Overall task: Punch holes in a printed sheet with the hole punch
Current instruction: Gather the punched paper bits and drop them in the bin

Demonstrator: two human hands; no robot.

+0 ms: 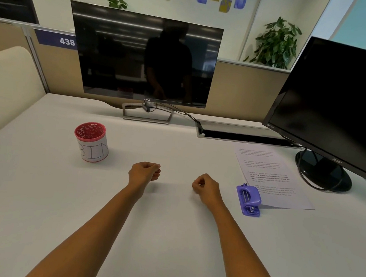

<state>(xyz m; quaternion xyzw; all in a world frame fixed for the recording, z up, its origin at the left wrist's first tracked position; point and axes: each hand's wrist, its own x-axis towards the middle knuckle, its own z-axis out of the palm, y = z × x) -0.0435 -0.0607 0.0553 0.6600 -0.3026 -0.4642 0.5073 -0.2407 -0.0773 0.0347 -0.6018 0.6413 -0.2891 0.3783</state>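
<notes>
Your left hand (144, 171) and right hand (206, 187) both rest on the table (167, 238) curled into loose fists, fingers folded in and gripping nothing; your bare forearms run back toward you across the smooth, matte, pale tabletop.

Take the hole punch (249, 200) as your landmark; it is a small purple piece of moulded plastic with a rounded, slotted top and a flat base, sitting just right of your right hand and not touching it; the printed sheet (275, 177) lies flat beyond and to the right of the hole punch, thin white paper with blocks of fine text too small to read; its near left corner meets the punch, though you cannot tell whether the corner sits inside the slot.

Past the sheet, further right of the hole punch, a black monitor (338, 109) stands on a round glossy base (323, 173) with a cable looped around it, hemming in that side; well to the left of the hole punch, beyond your left hand, stands a cylindrical cup (91, 142) with a red perforated rim and a white paper wrap lettered "BIN"; far behind the hole punch a second dark screen (143, 55) stands on an open metal frame foot.

Between cup and hole punch, and all the way back toward you, the table lies bare.
</notes>
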